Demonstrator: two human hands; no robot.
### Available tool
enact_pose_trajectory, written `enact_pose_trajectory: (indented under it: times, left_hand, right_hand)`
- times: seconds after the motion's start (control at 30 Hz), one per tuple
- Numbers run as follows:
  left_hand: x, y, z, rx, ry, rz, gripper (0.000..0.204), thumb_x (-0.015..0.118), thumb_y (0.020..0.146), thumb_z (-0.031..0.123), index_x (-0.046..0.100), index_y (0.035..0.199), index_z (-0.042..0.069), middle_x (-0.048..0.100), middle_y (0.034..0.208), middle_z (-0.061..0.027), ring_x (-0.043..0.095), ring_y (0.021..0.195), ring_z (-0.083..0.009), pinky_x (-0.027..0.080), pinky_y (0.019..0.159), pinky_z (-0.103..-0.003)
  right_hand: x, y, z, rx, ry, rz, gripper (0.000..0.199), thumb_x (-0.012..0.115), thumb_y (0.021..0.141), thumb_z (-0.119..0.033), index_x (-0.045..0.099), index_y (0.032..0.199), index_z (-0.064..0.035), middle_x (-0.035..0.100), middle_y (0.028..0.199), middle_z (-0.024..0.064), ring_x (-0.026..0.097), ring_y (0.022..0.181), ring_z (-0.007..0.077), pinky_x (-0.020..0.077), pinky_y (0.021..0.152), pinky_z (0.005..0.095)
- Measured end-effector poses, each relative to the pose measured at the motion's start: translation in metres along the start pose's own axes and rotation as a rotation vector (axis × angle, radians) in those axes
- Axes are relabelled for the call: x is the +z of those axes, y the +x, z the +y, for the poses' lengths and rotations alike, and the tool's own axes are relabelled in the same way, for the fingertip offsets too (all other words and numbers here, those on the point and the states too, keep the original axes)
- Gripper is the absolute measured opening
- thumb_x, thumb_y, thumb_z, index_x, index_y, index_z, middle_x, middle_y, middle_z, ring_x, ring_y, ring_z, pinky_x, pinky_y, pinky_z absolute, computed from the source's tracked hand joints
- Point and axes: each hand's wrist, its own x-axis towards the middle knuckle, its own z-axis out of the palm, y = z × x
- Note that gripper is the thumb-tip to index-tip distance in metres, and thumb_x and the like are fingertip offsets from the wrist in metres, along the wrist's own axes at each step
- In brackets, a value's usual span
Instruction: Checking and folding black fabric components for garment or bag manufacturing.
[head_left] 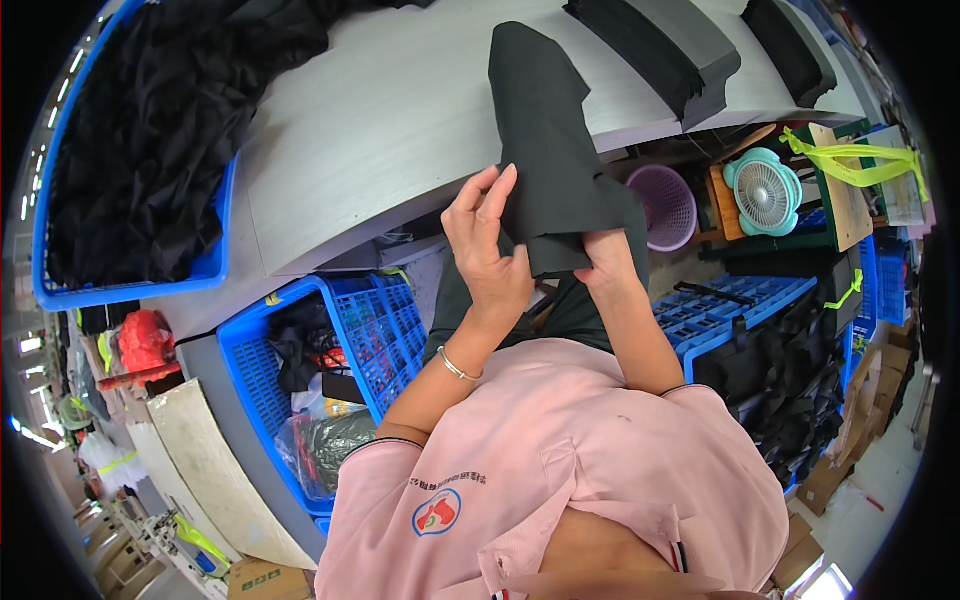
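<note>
A black fabric piece (545, 130) lies lengthwise over the front edge of the grey table, its near end hanging toward my lap. My left hand (483, 235) is at its left edge, fingers stretched upward and apart, the thumb near the cloth. At the lower right corner, my right hand (608, 262) grips the fabric's near end; its fingers are partly hidden behind the cloth. Farther right on the table rest a stack of black fabric pieces (640, 55) and a second black stack (790, 55).
A blue crate (135, 295) heaped with black cloth stands at the table's left. Below are a blue crate (375, 330) with bags and another blue crate (740, 310) beside black cloth. A purple basket (665, 205) and a turquoise fan (763, 190) sit under the table's right side.
</note>
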Motion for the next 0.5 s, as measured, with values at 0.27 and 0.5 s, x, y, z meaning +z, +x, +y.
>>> enact_pose_trajectory:
  times: [0.27,0.5]
  left_hand:
    - [0.007,-0.015,0.008,-0.136,-0.247,-0.011,0.067,0.059,0.073,-0.016,0.061,0.135,0.009,0.054,0.124,-0.0068,0.053,0.088,-0.0115,0.047,0.071,-0.023]
    - [0.002,-0.018,0.007,-0.142,-0.25,-0.024,0.071,0.058,0.071,-0.018,0.06,0.136,0.01,0.054,0.123,-0.0065,0.053,0.091,-0.0125,0.045,0.068,-0.022]
  right_hand:
    - [-0.016,0.01,0.023,0.105,0.404,-0.12,0.04,0.061,0.096,-0.026,0.055,0.128,-0.0018,0.064,0.12,0.0125,0.065,0.105,0.0242,0.0583,0.089,0.0382]
    - [-0.019,0.01,0.026,0.06,0.339,-0.129,0.04,0.055,0.099,-0.028,0.054,0.128,-0.0005,0.064,0.119,0.0138,0.066,0.105,0.0256,0.0585,0.089,0.0397]
